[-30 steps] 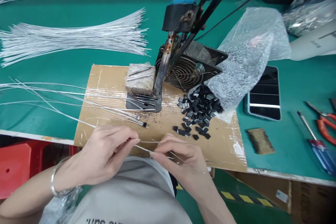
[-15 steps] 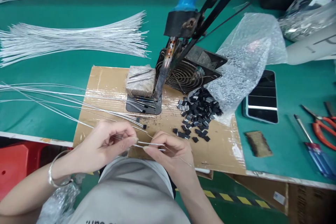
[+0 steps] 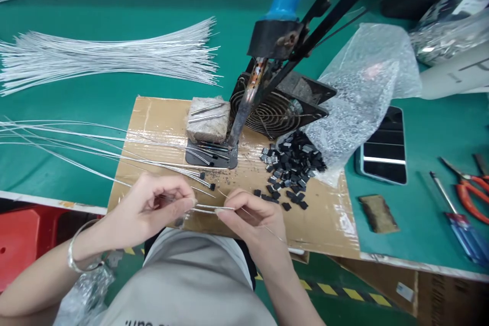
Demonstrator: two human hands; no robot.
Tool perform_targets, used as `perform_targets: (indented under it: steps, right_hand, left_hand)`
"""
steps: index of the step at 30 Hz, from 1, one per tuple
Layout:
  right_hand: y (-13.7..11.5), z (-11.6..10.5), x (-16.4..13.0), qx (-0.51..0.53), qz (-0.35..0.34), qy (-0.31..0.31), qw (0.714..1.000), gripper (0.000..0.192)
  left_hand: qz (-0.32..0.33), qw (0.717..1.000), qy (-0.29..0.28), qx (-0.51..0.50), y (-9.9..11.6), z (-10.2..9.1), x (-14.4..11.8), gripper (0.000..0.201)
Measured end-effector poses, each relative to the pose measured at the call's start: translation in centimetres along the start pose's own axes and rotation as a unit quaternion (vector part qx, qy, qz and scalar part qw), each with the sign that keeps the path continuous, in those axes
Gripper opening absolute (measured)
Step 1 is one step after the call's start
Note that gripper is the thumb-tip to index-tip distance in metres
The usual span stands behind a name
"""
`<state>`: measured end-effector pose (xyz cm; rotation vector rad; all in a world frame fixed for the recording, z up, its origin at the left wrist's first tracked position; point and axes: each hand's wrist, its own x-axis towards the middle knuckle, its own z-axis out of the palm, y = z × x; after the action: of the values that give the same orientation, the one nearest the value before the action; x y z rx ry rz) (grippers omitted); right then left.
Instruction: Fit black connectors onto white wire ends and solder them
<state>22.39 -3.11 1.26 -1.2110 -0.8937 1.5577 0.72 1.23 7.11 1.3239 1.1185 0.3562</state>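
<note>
Low over the cardboard's front edge, my left hand [image 3: 166, 206] pinches thin silvery-white wires [image 3: 206, 209] between thumb and fingertips. My right hand [image 3: 257, 219] closes on the same wires a little to the right, and a finer strand trails across its fingers. Just beyond my hands lie long loose wires [image 3: 153, 160], some ending in small black square pieces [image 3: 212, 187]. A heap of such black pieces [image 3: 296, 163] spreads to the right. Above, a blue-handled soldering iron [image 3: 248, 89] points down at a dark pad [image 3: 229, 162] beside a wrapped block [image 3: 208, 127].
A black fan [image 3: 273, 112] stands behind the iron tip, next to a clear plastic bag [image 3: 359, 97]. On the right are a phone [image 3: 384, 150], a brown pad [image 3: 379, 213], a screwdriver [image 3: 464, 234] and orange-handled pliers [image 3: 469, 196]. A large wire bundle [image 3: 110, 53] lies at back left.
My right hand has shifted slightly right, and the wire ends now sit farther inside its fingers. The left hand has barely moved. The view has shifted slightly.
</note>
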Motion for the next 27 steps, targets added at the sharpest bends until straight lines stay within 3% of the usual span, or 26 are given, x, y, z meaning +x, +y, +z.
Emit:
perform_targets:
  steps: [4, 12, 16, 19, 21, 23, 25, 27]
  right_hand:
    - [-0.1, 0.0, 0.0, -0.013, -0.027, -0.011, 0.999, 0.019]
    - [-0.4, 0.8, 0.0, -0.091, -0.092, 0.002, 0.992, 0.022]
    - [-0.3, 0.1, -0.3, -0.140, -0.125, 0.023, 0.982, 0.026]
    - [-0.4, -2.3, -0.8, -0.182, -0.156, 0.076, 0.968, 0.039]
    - [-0.6, -4.4, -1.3, -0.239, -0.176, 0.170, 0.940, 0.030]
    - [-0.8, -6.3, -1.6, -0.338, -0.190, 0.265, 0.883, 0.012]
    - [-0.7, -7.6, -1.8, -0.425, -0.194, 0.279, 0.839, 0.007]
    - [-0.5, -8.1, -1.8, -0.484, -0.204, 0.251, 0.813, 0.009]
  left_hand:
    - [-0.004, 1.000, -0.010, 0.014, 0.2, 0.0, 0.1, 0.030]
    - [0.059, 0.979, -0.013, 0.194, 0.9, 1.9, 0.2, 0.019]
    - [0.054, 0.988, 0.027, 0.141, 0.1, 2.5, 1.0, 0.020]
    - [0.039, 0.995, 0.058, 0.074, -0.6, 2.3, 1.7, 0.021]
    - [0.032, 0.996, 0.069, 0.034, -0.7, 2.2, 2.1, 0.021]
    - [0.026, 0.997, 0.077, 0.008, -0.6, 2.2, 2.5, 0.019]
    - [0.019, 0.996, 0.083, -0.010, -0.4, 2.3, 2.9, 0.017]
    - [0.012, 0.996, 0.091, -0.022, -0.3, 2.4, 3.1, 0.016]
